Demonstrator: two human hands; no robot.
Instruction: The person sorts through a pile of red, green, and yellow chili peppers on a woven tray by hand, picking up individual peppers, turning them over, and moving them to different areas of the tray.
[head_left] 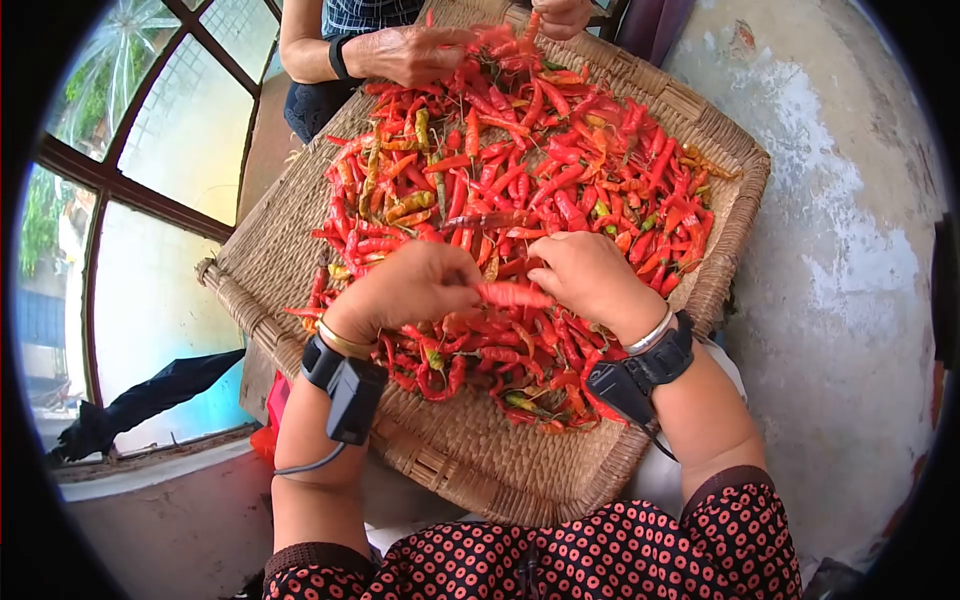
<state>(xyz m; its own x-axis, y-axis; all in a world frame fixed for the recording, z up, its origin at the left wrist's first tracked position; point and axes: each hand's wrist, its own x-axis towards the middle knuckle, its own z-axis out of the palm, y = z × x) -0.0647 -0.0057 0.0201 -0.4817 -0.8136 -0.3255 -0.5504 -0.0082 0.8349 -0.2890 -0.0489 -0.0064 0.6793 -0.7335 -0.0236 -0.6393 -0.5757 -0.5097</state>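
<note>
Between my two hands is a red chili pepper (513, 295), slightly smeared by motion. My left hand (420, 283) pinches its left end with closed fingers. Curled inward, my right hand (592, 275) has its thumb and fingertips closed at the pepper's right end; the exact grip is partly hidden. Both hands are over a broad heap of chili peppers (560, 180), mostly red, with some yellowish, green or dark ones. The heap lies on a large woven tray (520, 465) with a raised, thick rim.
Across the tray, another person's hand (412, 55) with a black wristband reaches into the peppers, and that person's other hand (563, 15) holds a red pepper. A framed window (180, 130) and a dark folded umbrella (150, 400) are at left. A worn wall (830, 250) stands right.
</note>
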